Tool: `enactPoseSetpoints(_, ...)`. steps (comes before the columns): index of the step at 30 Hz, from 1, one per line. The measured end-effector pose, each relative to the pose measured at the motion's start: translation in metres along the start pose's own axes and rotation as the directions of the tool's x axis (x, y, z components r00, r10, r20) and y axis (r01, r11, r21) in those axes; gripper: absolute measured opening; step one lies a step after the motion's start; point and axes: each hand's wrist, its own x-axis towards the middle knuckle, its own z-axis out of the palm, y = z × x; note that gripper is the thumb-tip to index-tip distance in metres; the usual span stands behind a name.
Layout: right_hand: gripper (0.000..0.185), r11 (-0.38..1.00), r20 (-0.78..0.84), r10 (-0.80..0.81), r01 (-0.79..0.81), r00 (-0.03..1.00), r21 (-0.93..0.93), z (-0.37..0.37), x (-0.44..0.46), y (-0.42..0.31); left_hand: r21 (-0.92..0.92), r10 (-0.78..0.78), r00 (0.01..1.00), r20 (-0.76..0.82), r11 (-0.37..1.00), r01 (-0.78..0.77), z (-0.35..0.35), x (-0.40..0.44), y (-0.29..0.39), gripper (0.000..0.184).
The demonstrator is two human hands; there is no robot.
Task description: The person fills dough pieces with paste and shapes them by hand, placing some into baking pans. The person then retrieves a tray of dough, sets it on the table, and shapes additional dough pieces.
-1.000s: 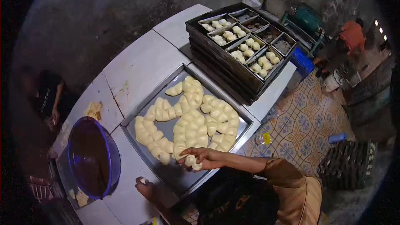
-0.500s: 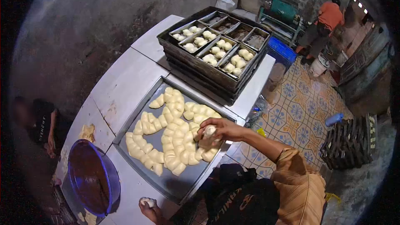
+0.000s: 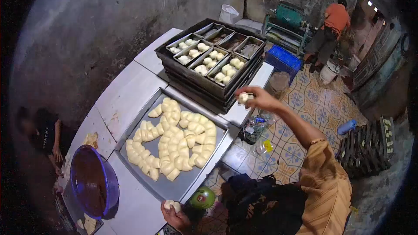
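Observation:
My right hand [image 3: 257,99] is closed around pale dough [image 3: 244,98], raised beside the near right corner of the stacked dark pans [image 3: 191,76]. My left hand [image 3: 176,217] holds another dough piece [image 3: 172,206] at the table's front edge, just below the metal tray. Rows of cut dough [image 3: 174,148] lie joined in curved strips on that grey tray [image 3: 152,182]. In the top pan's compartments, the four nearer ones hold dough balls [image 3: 228,70], while the farther ones show none.
A blue-purple basin [image 3: 114,182] stands at the left of the white table [image 3: 126,91]. One person [image 3: 337,19] bends near a green machine [image 3: 289,17]; another person [image 3: 48,135] is at the left. Blue crate [image 3: 283,61], dark racks [image 3: 363,152] and a green round object [image 3: 203,197] are on the floor.
My right hand has moved from over the tray's dough up and right to beside the pans, still holding dough. My left hand still holds dough. The camera view has shifted.

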Motion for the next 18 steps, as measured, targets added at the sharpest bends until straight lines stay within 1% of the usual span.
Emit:
enactPoseSetpoints(1,0.043,1.0,-0.046,0.0,0.0,0.999,0.011,-0.022,0.015,-0.003,0.15,0.17,0.985,-0.027,0.975,-0.164,0.005,0.003,0.006,0.029)
enactPoseSetpoints(2,0.044,1.0,-0.091,0.003,-0.001,0.996,0.025,-0.045,0.032,-0.004,0.3,0.336,0.941,-0.024,0.901,-0.314,0.011,0.007,0.011,0.028)
enactPoseSetpoints(3,0.046,1.0,-0.123,0.014,-0.015,0.992,-0.012,-0.073,0.053,0.002,0.308,0.336,0.942,-0.02,0.898,-0.314,0.017,0.006,0.016,0.028)
enactPoseSetpoints(4,0.048,0.998,-0.153,0.022,-0.03,0.988,-0.05,-0.104,0.078,0.011,0.188,0.071,0.994,-0.087,0.981,-0.054,0.024,0.002,0.02,0.03)
enactPoseSetpoints(5,0.05,0.976,-0.202,-0.075,0.03,0.977,-0.217,-0.134,0.105,0.023,0.054,-0.204,0.971,-0.12,0.976,0.212,0.032,-0.004,0.025,0.032)
enactPoseSetpoints(6,0.052,0.922,-0.237,-0.179,0.078,0.955,-0.38,-0.161,0.131,0.034,-0.085,-0.463,0.879,-0.118,0.886,0.456,0.04,-0.008,0.031,0.035)
enactPoseSetpoints(7,0.052,0.823,-0.242,-0.28,0.103,0.929,-0.558,-0.184,0.153,0.04,-0.219,-0.683,0.726,-0.078,0.722,0.656,0.051,-0.007,0.039,0.037)
enactPoseSetpoints(8,0.052,0.69,-0.229,-0.377,0.108,0.897,-0.715,-0.208,0.174,0.047,-0.337,-0.85,0.526,-0.003,0.496,0.8,0.065,0.002,0.051,0.039)
enactPoseSetpoints(9,0.054,0.736,-0.264,-0.412,0.147,0.872,-0.66,-0.234,0.204,0.075,-0.378,-0.877,0.475,0.067,0.419,0.826,0.076,0.052,0.104,0.043)
enactPoseSetpoints(10,0.056,0.793,-0.268,-0.285,0.069,0.92,-0.605,-0.251,0.218,0.081,-0.38,-0.875,0.479,0.067,0.421,0.824,0.097,0.082,0.115,0.043)
enactPoseSetpoints(11,0.06,0.805,-0.189,-0.123,-0.013,0.974,-0.593,-0.266,0.23,0.09,-0.381,-0.862,0.474,0.18,0.383,0.842,0.11,0.106,0.123,0.043)
enactPoseSetpoints(12,0.064,0.803,-0.108,0.048,-0.102,0.993,-0.586,-0.276,0.236,0.091,-0.371,-0.837,0.462,0.294,0.345,0.862,0.121,0.127,0.128,0.044)
enactPoseSetpoints(13,0.071,0.714,-0.061,-0.123,0.046,0.991,-0.699,-0.282,0.232,0.097,-0.358,-0.803,0.438,0.404,0.302,0.884,0.131,0.146,0.133,0.046)
enactPoseSetpoints(14,0.076,0.73,0.029,-0.189,0.16,0.982,-0.665,-0.29,0.238,0.103,-0.345,-0.762,0.405,0.505,0.252,0.904,0.142,0.161,0.141,0.049)
enactPoseSetpoints(15,0.076,0.707,-0.081,-0.243,0.12,0.967,-0.697,-0.291,0.24,0.107,-0.523,-0.763,0.53,0.37,0.3,0.798,0.165,0.173,0.147,0.04)
enactPoseSetpoints(16,0.076,0.687,-0.183,-0.295,0.076,0.938,-0.723,-0.288,0.236,0.112,-0.668,-0.759,0.617,0.209,0.349,0.657,0.187,0.184,0.154,0.03)
enactPoseSetpoints(17,0.075,0.59,-0.201,-0.382,0.07,0.902,-0.804,-0.281,0.224,0.1,-0.729,-0.724,0.662,0.196,0.344,0.592,0.199,0.198,0.166,0.033)
enactPoseSetpoints(18,0.074,0.482,-0.208,-0.472,0.054,0.857,-0.874,-0.273,0.209,0.078,-0.768,-0.691,0.711,0.13,0.383,0.513,0.215,0.221,0.19,0.031)
